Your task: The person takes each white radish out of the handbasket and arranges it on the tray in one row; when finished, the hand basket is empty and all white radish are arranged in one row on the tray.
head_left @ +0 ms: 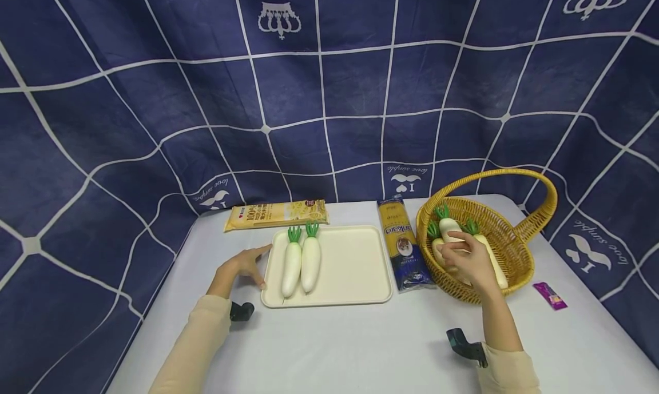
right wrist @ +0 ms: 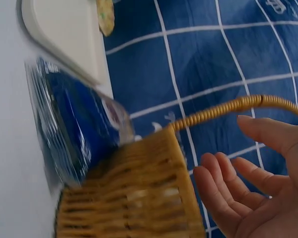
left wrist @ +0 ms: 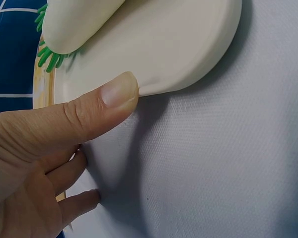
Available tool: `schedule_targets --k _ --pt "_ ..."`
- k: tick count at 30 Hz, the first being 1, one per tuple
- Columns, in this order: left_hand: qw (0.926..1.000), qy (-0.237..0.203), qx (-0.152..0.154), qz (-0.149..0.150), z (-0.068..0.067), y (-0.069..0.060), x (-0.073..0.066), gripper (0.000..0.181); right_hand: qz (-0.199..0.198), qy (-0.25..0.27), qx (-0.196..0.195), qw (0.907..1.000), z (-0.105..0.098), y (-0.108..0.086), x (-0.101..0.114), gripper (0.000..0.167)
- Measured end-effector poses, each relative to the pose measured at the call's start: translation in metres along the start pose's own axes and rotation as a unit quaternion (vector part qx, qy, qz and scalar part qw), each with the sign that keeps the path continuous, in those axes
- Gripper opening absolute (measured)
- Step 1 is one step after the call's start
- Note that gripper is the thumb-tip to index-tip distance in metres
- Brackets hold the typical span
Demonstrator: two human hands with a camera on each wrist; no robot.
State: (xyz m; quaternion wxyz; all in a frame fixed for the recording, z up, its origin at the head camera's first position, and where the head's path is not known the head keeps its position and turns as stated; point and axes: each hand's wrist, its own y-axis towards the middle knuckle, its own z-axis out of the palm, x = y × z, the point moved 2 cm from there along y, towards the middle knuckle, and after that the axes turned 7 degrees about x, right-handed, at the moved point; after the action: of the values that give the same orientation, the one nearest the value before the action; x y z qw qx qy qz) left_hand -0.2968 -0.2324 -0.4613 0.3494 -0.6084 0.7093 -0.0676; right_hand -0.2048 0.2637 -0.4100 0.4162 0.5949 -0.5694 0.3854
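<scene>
Two white radishes with green tops (head_left: 292, 268) lie side by side on the left part of a cream tray (head_left: 355, 268). At the tray's left edge is my left hand (head_left: 246, 265), its thumb (left wrist: 120, 91) touching the rim and its fingers relaxed. My right hand (head_left: 471, 261) hangs over the wicker basket (head_left: 522, 251), fingers loosely bent and apart, holding nothing. Inside the basket lie several white radishes (head_left: 449, 227), partly hidden by that hand. In the right wrist view the hand (right wrist: 258, 183) is beside the basket's rim and handle (right wrist: 223, 110).
A yellow pasta packet (head_left: 278, 214) lies behind the tray. Between tray and basket is a blue and yellow pasta bag (head_left: 404, 245). Right of the basket lies a small purple sachet (head_left: 550, 295). A blue checked cloth (head_left: 355, 142) hangs behind the table.
</scene>
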Motion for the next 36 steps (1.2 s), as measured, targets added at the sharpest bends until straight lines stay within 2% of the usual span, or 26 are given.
schedule_targets --k 7,13,16,19,22,29,33,36 --pt "1.0000 -0.001 0.000 -0.009 0.001 0.001 -0.001 0.122 -0.021 -0.054 -0.043 0.9974 -0.019 0.005 -0.003 0.053" --pt "0.9999 -0.001 0.001 -0.011 0.002 0.000 0.000 0.122 -0.010 -0.085 -0.081 0.9930 -0.028 0.012 -0.009 0.054" --pt "1.0000 0.000 -0.001 -0.009 0.002 0.000 -0.001 0.122 -0.003 -0.106 -0.085 0.9907 -0.032 0.016 -0.012 0.054" --pt "1.0000 0.002 -0.005 -0.005 0.001 -0.001 -0.001 0.122 0.009 -0.125 -0.065 0.9899 -0.034 0.020 -0.015 0.059" --pt "1.0000 0.001 -0.006 -0.002 0.000 -0.002 -0.001 0.121 0.027 -0.147 -0.028 0.9884 -0.037 0.025 -0.016 0.066" --pt "0.9999 -0.004 -0.005 -0.011 0.001 0.000 0.000 0.122 0.071 -0.214 0.055 0.9728 -0.044 0.037 -0.018 0.081" --pt "0.9999 0.003 -0.006 -0.009 0.001 -0.001 0.000 0.121 0.082 -0.215 0.077 0.9701 -0.044 0.043 -0.021 0.081" --pt "0.9999 0.005 -0.006 -0.006 0.000 -0.001 -0.001 0.120 0.079 -0.228 0.077 0.9672 -0.044 0.046 -0.023 0.077"
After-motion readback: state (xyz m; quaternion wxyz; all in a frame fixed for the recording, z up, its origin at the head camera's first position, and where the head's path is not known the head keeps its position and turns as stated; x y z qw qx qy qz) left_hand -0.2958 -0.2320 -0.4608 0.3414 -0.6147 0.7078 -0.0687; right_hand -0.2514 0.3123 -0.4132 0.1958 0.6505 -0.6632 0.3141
